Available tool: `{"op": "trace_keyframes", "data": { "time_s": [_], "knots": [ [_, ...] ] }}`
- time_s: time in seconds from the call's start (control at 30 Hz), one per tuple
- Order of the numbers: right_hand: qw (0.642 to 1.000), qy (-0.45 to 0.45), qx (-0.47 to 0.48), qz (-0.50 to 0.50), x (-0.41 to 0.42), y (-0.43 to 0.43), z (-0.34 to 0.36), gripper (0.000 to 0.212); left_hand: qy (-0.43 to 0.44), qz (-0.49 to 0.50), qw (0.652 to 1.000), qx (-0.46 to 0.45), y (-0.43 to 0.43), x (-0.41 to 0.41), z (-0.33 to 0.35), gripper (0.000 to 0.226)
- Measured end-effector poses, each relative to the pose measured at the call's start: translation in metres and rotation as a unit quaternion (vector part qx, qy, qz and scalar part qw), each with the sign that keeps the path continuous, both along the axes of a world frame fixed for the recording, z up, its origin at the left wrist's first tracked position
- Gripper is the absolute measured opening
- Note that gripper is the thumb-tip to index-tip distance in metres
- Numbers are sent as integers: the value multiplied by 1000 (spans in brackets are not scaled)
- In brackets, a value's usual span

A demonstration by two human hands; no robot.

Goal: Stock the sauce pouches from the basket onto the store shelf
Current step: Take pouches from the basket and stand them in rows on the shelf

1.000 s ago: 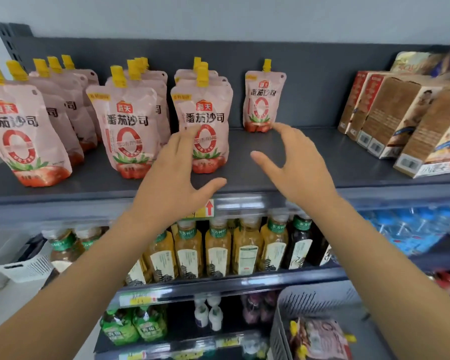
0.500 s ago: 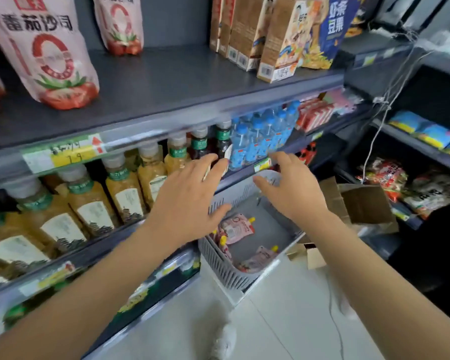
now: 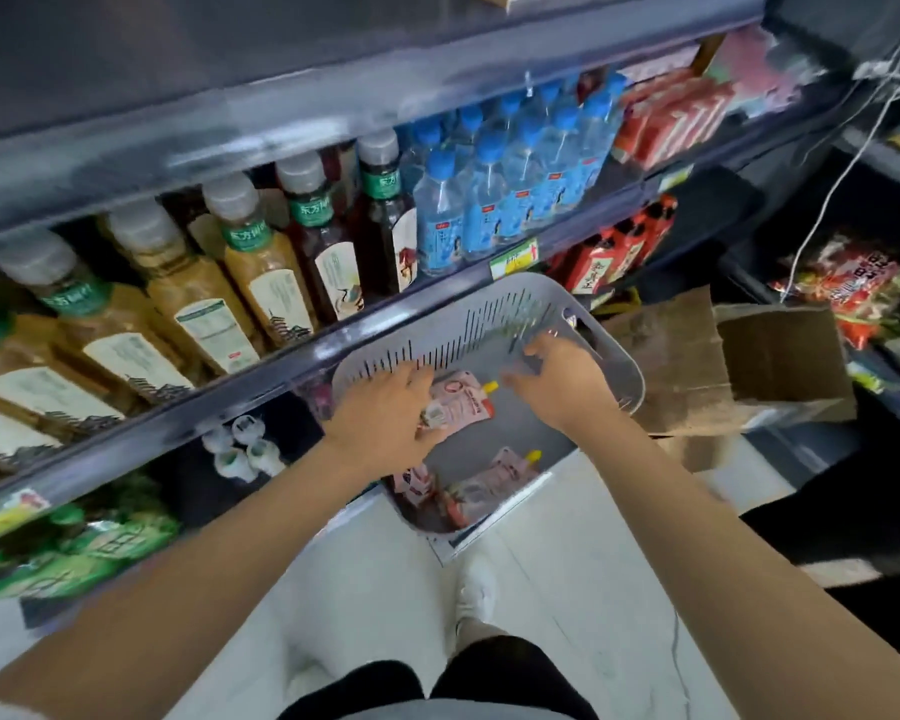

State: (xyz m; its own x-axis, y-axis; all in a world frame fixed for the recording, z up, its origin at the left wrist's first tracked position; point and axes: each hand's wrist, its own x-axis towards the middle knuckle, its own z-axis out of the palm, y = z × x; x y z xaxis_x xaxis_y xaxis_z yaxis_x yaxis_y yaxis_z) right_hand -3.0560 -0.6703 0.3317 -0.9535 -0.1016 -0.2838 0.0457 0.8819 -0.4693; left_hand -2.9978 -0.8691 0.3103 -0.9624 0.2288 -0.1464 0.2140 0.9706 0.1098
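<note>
Sauce pouches lie in the grey slotted basket [image 3: 489,324] low down beside the shelving: one pink pouch [image 3: 463,402] with a yellow cap towards the far end, more pouches [image 3: 468,491] at the near end. Both hands are inside the basket. The left hand [image 3: 380,418] lies palm down, fingers spread, on the left edge of the far pouch, with no closed hold visible. The right hand [image 3: 562,387] hovers just right of it, fingers loosely curled and empty. Tea bottles [image 3: 261,267] and water bottles [image 3: 510,174] fill the shelf [image 3: 188,402] above, and a cardboard box [image 3: 739,361] sits to the right
</note>
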Motion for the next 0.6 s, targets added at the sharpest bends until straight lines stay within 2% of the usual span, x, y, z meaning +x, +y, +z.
{"op": "trace_keyframes", "data": {
  "time_s": [0.2, 0.33, 0.47, 0.53, 0.6],
  "knots": [
    [992, -105, 44, 58, -59, 10, -71, 65, -86, 63, 994, -18, 25, -23, -45, 68],
    [965, -207, 108, 119, -73, 10, -115, 36, -127, 99, 986, -37, 35, -22, -67, 68],
    [935, -301, 135, 128, -77, 6, -149, 40, -150, 124, 980, -32, 39, -20, -84, 69],
    [908, -342, 180, 161, -72, 8, -163, 23, -147, 135, 980, -14, 37, -18, -88, 66],
    [880, -363, 233, 200, -66, 7, -178, 20, -141, 143, 980, 4, 36, -16, -89, 64]
  ]
}}
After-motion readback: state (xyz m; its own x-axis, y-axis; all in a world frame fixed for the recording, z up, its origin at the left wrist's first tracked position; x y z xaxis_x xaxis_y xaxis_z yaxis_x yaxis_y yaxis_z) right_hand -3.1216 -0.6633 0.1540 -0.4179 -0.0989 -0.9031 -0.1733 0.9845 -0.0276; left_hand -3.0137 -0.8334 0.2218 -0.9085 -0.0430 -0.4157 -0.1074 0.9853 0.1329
